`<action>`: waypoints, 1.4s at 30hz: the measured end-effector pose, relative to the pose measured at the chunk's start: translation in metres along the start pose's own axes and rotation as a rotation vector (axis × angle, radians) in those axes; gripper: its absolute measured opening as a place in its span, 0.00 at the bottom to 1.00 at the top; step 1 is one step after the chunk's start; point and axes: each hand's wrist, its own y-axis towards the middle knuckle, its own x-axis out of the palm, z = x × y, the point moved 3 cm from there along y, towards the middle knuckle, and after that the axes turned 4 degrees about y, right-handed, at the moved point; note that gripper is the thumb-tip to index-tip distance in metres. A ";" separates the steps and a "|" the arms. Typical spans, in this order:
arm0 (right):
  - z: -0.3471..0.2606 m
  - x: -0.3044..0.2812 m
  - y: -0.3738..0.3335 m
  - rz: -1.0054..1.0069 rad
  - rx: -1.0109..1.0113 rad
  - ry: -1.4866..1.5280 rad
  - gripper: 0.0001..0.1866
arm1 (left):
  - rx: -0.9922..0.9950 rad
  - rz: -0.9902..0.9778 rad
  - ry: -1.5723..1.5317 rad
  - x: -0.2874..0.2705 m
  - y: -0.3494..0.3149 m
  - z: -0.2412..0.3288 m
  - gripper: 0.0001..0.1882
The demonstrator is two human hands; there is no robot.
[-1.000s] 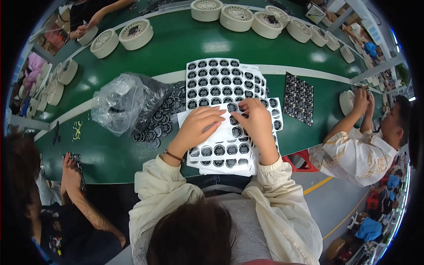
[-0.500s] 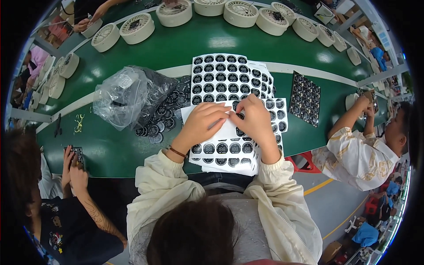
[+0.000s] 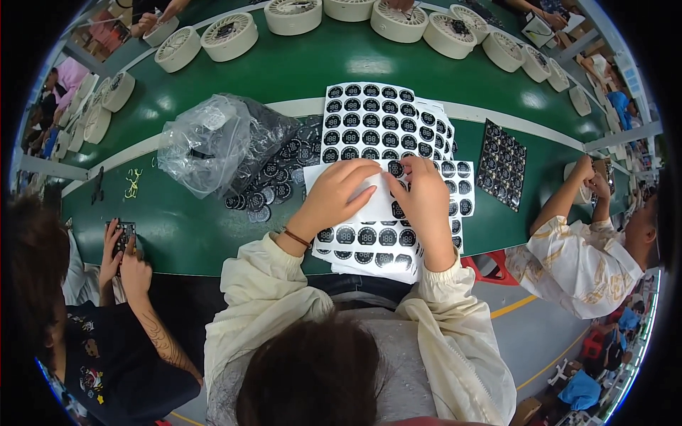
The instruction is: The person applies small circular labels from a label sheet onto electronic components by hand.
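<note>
Past your work you see a clear plastic bag (image 3: pixel 213 142) of black discs on the green table (image 3: pixel 298 71), loose discs (image 3: pixel 266 192) spilling beside it. White round fan housings (image 3: pixel 229 35) line the far edge. A dark tray (image 3: pixel 501 165) lies to your right.

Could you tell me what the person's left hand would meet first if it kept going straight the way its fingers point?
Probably the right hand: the left hand points right across the white sticker sheet, and their fingertips nearly meet.

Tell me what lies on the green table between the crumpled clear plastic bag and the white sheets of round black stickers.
Head view: a loose pile of round black discs spilling from the bag toward the sheets.
</note>
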 end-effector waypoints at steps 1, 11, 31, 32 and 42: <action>0.000 -0.002 0.000 -0.009 -0.002 -0.004 0.18 | 0.019 -0.004 0.012 0.001 0.000 0.000 0.17; 0.009 0.007 0.015 -0.107 0.067 -0.050 0.15 | 0.026 -0.017 0.016 0.001 0.002 0.003 0.16; 0.041 0.006 0.007 -0.075 0.145 0.864 0.06 | -0.455 1.056 0.307 -0.163 -0.069 -0.036 0.05; 0.041 0.005 0.007 -0.078 0.145 0.867 0.06 | -0.550 0.882 0.453 -0.174 -0.069 -0.045 0.04; 0.044 0.006 0.010 -0.066 0.173 0.825 0.06 | -0.592 0.024 0.871 -0.173 -0.057 -0.109 0.13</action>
